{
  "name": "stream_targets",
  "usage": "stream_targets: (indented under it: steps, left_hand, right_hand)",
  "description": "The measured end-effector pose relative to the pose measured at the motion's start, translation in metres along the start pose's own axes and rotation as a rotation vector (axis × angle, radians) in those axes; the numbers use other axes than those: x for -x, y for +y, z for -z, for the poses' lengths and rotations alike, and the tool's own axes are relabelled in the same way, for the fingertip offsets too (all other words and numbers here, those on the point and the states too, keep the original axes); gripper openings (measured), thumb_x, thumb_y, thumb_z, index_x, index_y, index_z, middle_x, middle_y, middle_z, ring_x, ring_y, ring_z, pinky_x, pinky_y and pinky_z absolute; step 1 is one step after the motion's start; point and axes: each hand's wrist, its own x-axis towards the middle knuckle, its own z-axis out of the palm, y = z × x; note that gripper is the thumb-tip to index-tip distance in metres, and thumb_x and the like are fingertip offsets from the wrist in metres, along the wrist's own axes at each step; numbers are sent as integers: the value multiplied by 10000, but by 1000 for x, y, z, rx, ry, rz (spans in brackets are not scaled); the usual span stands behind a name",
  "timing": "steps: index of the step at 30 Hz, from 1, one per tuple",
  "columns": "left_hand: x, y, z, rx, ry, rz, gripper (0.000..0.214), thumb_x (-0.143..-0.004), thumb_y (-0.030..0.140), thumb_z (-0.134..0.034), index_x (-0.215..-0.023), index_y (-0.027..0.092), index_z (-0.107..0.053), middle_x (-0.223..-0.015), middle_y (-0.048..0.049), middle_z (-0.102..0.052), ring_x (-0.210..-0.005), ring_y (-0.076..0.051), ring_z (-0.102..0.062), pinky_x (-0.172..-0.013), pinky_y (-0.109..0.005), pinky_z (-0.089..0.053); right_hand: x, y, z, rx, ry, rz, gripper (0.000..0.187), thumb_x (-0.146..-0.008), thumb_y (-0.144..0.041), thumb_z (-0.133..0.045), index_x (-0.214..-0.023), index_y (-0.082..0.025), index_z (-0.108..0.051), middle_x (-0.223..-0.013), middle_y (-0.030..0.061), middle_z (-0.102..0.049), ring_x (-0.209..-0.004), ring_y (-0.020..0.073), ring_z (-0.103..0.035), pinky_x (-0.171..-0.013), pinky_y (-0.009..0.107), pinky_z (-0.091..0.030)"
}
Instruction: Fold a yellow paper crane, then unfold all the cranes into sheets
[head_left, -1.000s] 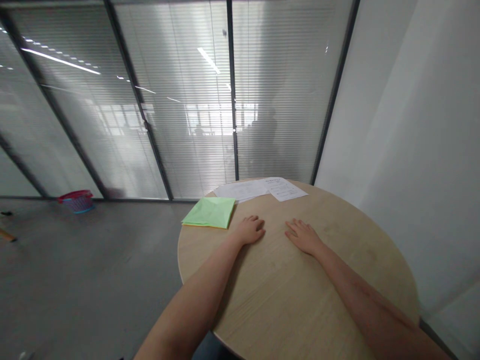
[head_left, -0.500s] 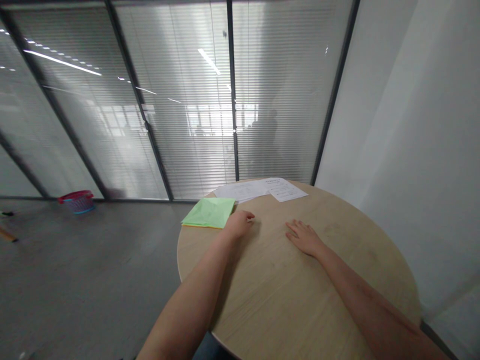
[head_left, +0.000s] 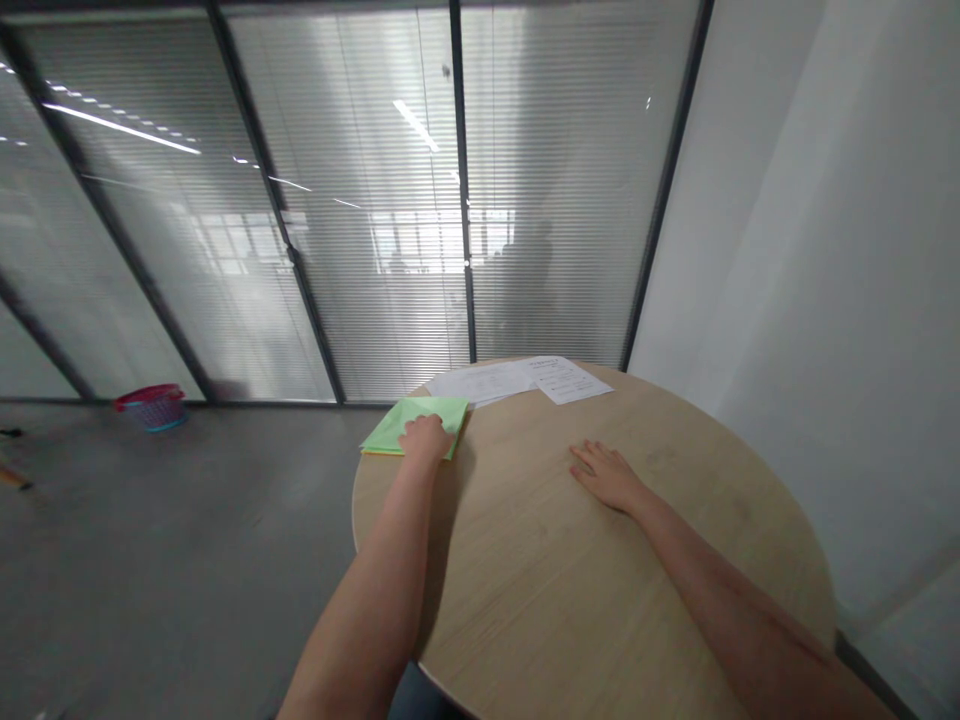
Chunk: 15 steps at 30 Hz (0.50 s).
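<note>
My left hand is over the near right part of a stack of light green paper sheets, its fingers somewhat bent and apart. The hand appears to touch the top sheet, but its fingertips are partly hidden. A thin yellow edge shows under the green along the near side. My right hand lies flat on the round wooden table with its fingers spread, holding nothing.
White printed sheets overlap at the table's far edge, just beyond the green stack. Behind stands a glass partition with blinds; a white wall is at the right. A pink and blue basket sits on the grey floor.
My left hand has moved left from the bare tabletop onto the green paper stack. My right hand stays flat in the same place.
</note>
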Motion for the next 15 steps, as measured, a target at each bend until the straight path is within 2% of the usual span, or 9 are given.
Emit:
stream_targets:
  steps: [9,15]
  left_hand:
    - [1,2,-1,-32,-82,-23,462,-807,428,-616,-1190,172,-663,-1295,-202,-640,-1227,-377,-575,-929,-464,-517]
    - [4,0,-2,-22,-89,-55,523,-793,420,-639,-1230,134,-621,-1291,-207,-636,-1203,-381,-591,-908,-478,-534]
  right_hand:
    - [2,-2,2,2,3,-11,605,-1021,-497,-352,-1546,-204,-419,-1632,137,-337,-1513,292,-299,-1214,473,-222]
    - [4,-6,5,-15,8,-12,600,-1023,-483,-354,-1542,-192,-428,-1632,143,-334,-1508,332,-301,-1213,503,-223]
